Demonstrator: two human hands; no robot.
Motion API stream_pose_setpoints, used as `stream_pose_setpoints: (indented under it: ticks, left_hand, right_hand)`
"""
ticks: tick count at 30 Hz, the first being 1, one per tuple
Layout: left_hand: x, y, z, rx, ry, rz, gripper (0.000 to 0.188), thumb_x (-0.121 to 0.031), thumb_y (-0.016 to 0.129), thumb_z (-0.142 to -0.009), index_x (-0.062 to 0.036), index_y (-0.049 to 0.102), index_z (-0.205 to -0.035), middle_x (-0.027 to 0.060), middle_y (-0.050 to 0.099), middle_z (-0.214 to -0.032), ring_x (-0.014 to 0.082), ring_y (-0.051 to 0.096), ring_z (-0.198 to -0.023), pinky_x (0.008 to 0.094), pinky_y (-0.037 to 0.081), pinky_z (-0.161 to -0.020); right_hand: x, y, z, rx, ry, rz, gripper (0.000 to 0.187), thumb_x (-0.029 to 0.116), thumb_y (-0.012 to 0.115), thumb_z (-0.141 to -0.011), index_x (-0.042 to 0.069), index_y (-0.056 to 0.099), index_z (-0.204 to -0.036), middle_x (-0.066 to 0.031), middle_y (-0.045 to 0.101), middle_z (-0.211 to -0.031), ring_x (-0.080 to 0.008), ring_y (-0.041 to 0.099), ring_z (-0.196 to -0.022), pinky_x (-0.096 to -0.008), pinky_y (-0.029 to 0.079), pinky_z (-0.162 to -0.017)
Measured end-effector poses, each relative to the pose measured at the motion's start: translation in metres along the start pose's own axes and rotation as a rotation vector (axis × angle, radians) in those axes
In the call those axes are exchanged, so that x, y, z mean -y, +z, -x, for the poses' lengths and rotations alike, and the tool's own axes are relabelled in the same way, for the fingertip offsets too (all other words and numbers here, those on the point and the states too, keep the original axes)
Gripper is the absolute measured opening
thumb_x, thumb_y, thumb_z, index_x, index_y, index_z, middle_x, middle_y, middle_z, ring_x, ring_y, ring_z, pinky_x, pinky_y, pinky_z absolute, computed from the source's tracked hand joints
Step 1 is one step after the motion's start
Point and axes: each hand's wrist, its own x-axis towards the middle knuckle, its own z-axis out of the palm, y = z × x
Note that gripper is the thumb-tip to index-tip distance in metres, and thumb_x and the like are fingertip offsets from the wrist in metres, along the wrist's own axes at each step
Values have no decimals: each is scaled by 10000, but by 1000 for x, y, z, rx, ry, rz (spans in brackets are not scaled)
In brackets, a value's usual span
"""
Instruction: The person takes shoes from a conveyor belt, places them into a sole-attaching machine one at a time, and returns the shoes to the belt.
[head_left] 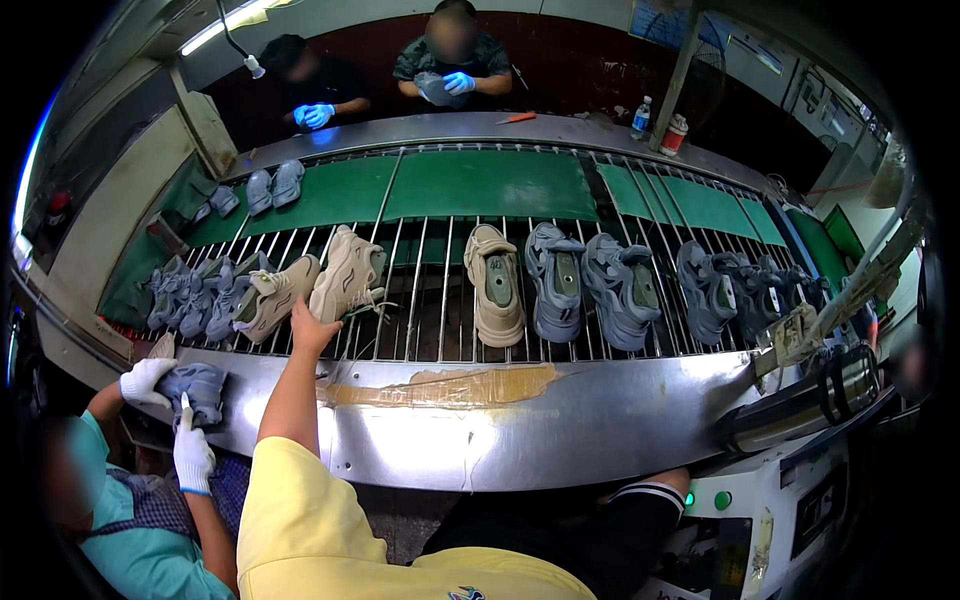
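My left hand [314, 328] reaches forward over the metal edge and grips the heel end of a beige sneaker [345, 272], its thumb visible and the other fingers partly hidden by the shoe. That sneaker stands tilted on the bars, laces hanging loose on its right. Close on its left lies a second beige sneaker [277, 300]. Further right, another beige sneaker [494, 285] rests on the rods, with a grey-blue sneaker [555, 284] and a second grey-blue sneaker [618, 292] beside it. My right hand is out of view.
A steel ledge [600, 420] patched with brown tape [450, 386] borders the rod conveyor. More grey sneakers [705, 292] sit right. At left, a co-worker's gloved hands [192, 455] handle a grey shoe [195, 390]. Two people work opposite, with a bottle [641, 117] on their ledge.
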Motion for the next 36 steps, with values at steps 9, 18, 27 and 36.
stream_pose_setpoints:
  ticks: [9, 18, 27, 36]
  left_hand:
    - [-9, -33, -34, 243, -245, 424, 724, -175, 777, -567, 21, 503, -1208, 178, 634, -1068, 298, 618, -1014, 380, 491, -876]
    - [-35, -96, 115, 611, -595, 1524, 581, -291, 611, -808, 0, 463, -1288, 156, 545, -1269, 316, 534, -1160, 457, 418, -1007]
    - [-235, -116, 340, 1364, -621, 2146, 712, -348, 644, -710, -33, 462, -1321, 172, 534, -1290, 357, 505, -1186, 506, 387, -1027]
    - [-310, -67, 387, 1686, -700, 1534, 381, -260, 553, -920, -12, 522, -1207, 147, 606, -1142, 266, 595, -1046, 412, 479, -927]
  right_hand:
    - [87, -30, -22, 37, -219, -167, 368, 266, 496, -924, 28, 616, -1178, -210, 610, -1144, -370, 574, -993, -400, 455, -877]
    - [201, -57, -19, 43, -580, -591, 138, 112, 619, -849, 1, 630, -929, -66, 628, -725, -132, 610, -660, -275, 485, -615]
    - [373, -83, 14, 1491, -366, -1846, 549, 467, 371, -956, 92, 431, -1352, -144, 544, -1283, -279, 528, -1151, -430, 395, -991]
    - [272, -106, 5, 1110, -877, -2431, 485, 465, 418, -954, 76, 558, -1208, -91, 585, -1017, -288, 533, -1012, -439, 411, -920]
